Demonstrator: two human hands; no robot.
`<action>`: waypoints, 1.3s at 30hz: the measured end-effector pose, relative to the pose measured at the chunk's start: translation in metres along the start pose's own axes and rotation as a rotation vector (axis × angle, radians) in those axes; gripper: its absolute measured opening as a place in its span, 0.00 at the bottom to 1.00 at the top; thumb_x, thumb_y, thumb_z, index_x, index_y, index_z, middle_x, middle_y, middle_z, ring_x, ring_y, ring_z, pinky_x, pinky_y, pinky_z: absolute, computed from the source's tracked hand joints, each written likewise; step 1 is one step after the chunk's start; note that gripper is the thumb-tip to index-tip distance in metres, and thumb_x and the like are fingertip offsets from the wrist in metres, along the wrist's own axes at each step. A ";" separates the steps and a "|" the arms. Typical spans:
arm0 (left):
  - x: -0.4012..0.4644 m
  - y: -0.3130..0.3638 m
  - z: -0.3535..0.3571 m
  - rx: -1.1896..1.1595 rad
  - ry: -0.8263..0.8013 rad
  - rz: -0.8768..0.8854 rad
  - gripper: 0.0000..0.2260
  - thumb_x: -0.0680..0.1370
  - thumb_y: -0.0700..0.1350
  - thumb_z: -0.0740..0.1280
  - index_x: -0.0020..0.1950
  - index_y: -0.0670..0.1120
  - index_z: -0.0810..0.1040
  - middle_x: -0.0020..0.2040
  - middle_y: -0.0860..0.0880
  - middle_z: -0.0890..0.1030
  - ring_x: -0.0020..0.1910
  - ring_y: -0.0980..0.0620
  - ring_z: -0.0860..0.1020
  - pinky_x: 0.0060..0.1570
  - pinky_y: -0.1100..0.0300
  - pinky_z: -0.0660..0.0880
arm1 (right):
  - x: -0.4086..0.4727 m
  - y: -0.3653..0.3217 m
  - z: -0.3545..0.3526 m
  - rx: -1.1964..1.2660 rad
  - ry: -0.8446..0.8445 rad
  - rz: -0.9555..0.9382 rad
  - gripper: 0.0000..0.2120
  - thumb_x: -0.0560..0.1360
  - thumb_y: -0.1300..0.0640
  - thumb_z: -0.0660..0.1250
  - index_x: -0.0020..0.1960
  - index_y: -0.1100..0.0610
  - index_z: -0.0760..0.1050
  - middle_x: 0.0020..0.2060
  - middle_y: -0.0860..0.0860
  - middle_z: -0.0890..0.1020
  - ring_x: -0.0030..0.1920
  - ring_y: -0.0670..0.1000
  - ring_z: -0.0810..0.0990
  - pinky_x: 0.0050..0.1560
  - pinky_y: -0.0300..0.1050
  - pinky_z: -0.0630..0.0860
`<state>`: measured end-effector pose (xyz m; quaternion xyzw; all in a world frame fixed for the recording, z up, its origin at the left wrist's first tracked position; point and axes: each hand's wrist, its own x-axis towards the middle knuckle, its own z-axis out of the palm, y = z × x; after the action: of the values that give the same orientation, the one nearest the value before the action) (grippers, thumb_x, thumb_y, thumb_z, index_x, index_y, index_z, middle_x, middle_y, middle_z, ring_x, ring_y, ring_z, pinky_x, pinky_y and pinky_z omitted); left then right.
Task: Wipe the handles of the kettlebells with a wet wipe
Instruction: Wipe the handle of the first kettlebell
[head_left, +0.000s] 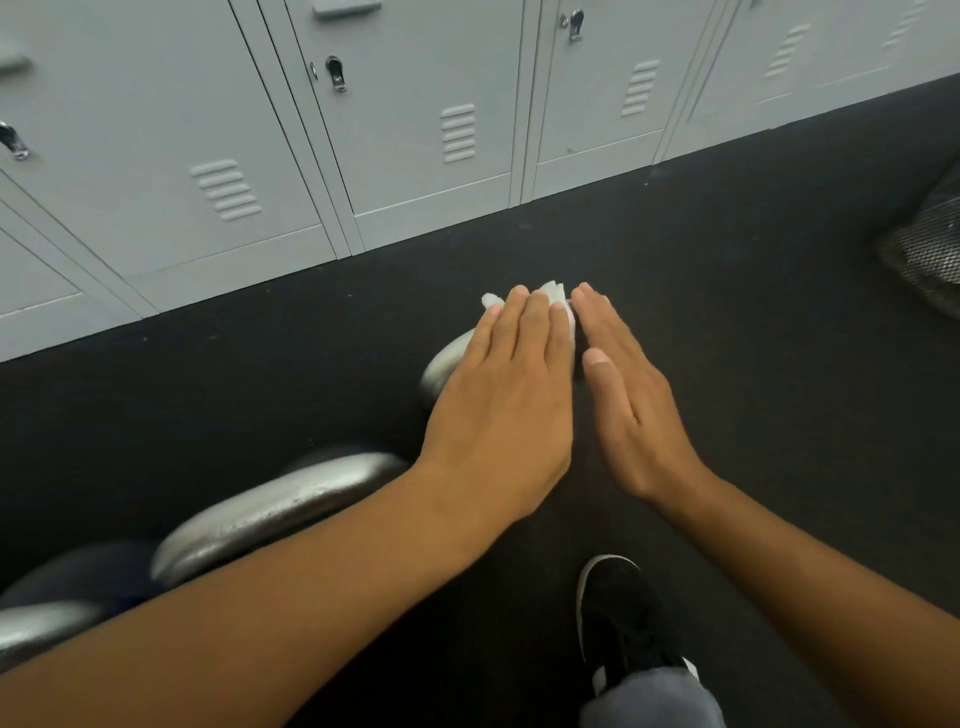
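Dark rubber floor (727, 270) runs up to grey lockers (395, 130). My left hand (498, 395) presses the wet wipe (556, 299) flat-fingered on a silver kettlebell handle (447, 358); my right hand (634, 405) hovers open beside it.

floor (727, 249): dark, speckled mat | on it: 3 silver kettlebell handles (270, 512) in a row, lockers (415, 130) along its far edge, black shoe (618, 613) nearer than the handles, mesh object (930, 249) far right of them
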<state>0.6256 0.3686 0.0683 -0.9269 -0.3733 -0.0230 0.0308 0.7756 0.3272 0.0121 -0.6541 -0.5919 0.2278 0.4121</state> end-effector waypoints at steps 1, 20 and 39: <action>0.000 0.000 0.002 -0.008 0.018 -0.008 0.33 0.83 0.47 0.54 0.83 0.37 0.41 0.83 0.36 0.47 0.83 0.38 0.47 0.81 0.44 0.48 | 0.000 0.000 0.005 0.022 0.038 0.001 0.29 0.85 0.45 0.45 0.84 0.52 0.57 0.83 0.45 0.59 0.83 0.41 0.53 0.84 0.49 0.54; -0.009 0.018 0.027 -0.266 0.329 -0.280 0.25 0.84 0.47 0.52 0.78 0.37 0.64 0.76 0.38 0.69 0.78 0.40 0.66 0.78 0.43 0.62 | 0.007 0.001 0.007 -0.016 0.034 -0.116 0.29 0.85 0.48 0.46 0.82 0.58 0.63 0.81 0.48 0.64 0.83 0.43 0.55 0.82 0.40 0.54; -0.005 0.016 0.032 -0.197 0.277 -0.281 0.29 0.83 0.51 0.46 0.81 0.39 0.60 0.80 0.40 0.65 0.82 0.41 0.59 0.81 0.43 0.55 | 0.008 -0.008 0.002 -0.117 -0.064 -0.200 0.28 0.85 0.48 0.44 0.82 0.55 0.60 0.81 0.44 0.61 0.84 0.43 0.51 0.82 0.38 0.49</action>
<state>0.6335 0.3559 0.0356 -0.8522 -0.4872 -0.1904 -0.0126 0.7708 0.3351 0.0195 -0.6073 -0.6792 0.1714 0.3748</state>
